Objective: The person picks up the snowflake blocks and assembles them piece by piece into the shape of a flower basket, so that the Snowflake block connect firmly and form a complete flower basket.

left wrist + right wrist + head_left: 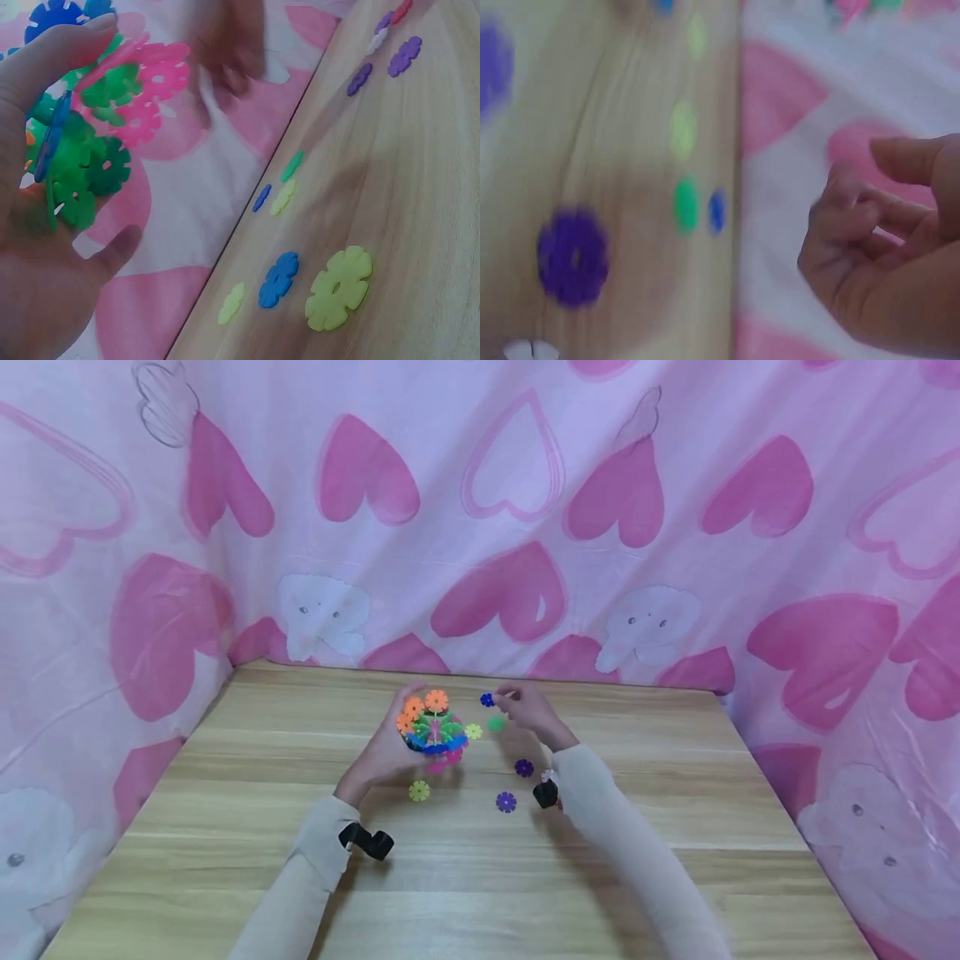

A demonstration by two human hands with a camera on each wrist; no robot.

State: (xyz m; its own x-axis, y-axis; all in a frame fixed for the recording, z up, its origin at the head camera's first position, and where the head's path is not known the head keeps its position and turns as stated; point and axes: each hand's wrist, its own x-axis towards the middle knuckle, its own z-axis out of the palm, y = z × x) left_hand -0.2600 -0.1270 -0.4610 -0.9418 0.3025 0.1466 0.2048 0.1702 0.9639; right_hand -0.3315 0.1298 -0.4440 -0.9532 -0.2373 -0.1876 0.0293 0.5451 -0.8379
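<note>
The flower-disc cluster (pixel 435 732) is gripped in the left hand (pixel 385 748), between thumb and fingers; probably light and stiff, weak at joints, best held near its middle. The right hand (pixel 531 707) curls loosely, empty.

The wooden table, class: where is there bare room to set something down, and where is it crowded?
On the table, bare wood lies right of the right sleeve, left of the left sleeve, and between both sleeves, nearer than the lighter purple piece. Crowded: between the left hand and right hand, where loose pieces lie.
</note>
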